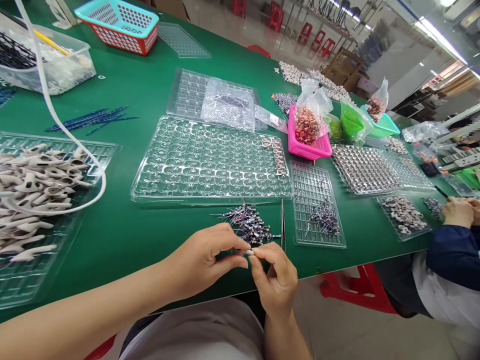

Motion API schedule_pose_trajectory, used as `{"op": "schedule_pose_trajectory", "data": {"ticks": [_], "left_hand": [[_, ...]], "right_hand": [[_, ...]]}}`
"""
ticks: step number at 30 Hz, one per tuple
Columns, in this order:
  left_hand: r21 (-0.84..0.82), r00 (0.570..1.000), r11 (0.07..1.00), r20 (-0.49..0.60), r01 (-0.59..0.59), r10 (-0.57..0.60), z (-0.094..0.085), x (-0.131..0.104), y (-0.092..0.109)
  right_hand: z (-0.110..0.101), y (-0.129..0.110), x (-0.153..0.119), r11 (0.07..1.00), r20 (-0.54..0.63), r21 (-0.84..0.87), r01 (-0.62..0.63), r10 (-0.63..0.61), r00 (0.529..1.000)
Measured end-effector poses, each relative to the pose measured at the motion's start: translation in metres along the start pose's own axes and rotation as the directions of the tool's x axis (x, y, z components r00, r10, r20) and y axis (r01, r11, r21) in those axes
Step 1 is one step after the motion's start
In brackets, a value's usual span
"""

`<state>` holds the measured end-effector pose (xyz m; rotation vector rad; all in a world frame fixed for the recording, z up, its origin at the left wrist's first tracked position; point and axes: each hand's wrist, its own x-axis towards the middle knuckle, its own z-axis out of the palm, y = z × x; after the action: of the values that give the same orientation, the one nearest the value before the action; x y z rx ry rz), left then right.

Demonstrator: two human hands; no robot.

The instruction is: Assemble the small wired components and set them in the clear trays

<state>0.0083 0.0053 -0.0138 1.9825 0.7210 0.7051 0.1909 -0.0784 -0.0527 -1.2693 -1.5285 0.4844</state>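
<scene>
My left hand [210, 257] and my right hand [275, 275] meet over the table's near edge, thumbs and forefingers pinching a small white piece [249, 252] between them. Fingertips cover most of it, so its exact kind is hidden. Just beyond my hands lies a heap of small wired electronic parts [249, 224] with thin dark and coloured leads. To the right of that heap rests a pair of metal tweezers [283, 225]. A large clear blister tray [210, 162] lies behind the heap, with small pale parts [278, 156] in some pockets at its right end.
On the left, a tray [99, 150] carries piled whitish plastic shells [41, 175], and a white cable [47, 95] loops over it. A pink basket [309, 151] holds bagged copper-coloured rings [306, 125]. Another tray [300, 195] bears more wired parts. A co-worker's hands [459, 212] are at far right.
</scene>
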Motion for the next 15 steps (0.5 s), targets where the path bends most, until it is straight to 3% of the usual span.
{"op": "schedule_pose_trajectory", "data": {"ticks": [4, 9, 15], "left_hand": [[-0.045, 0.995, 0.995, 0.046, 0.095, -0.092, 0.0023, -0.0024, 0.0002], [-0.100, 0.979, 0.974, 0.041, 0.204, -0.200, 0.0092, -0.0051, -0.0062], [-0.074, 0.975, 0.973, 0.034, 0.220, -0.218, 0.0054, -0.0018, 0.0001]], "right_hand": [[-0.0007, -0.0008, -0.0007, 1.000, 0.013, -0.019, -0.011, 0.011, 1.000], [-0.0012, 0.0009, -0.0043, 0.991, -0.046, -0.031, -0.130, 0.128, 0.991], [-0.0004, 0.0007, -0.0054, 0.984, -0.078, -0.023, -0.179, 0.177, 0.981]]}}
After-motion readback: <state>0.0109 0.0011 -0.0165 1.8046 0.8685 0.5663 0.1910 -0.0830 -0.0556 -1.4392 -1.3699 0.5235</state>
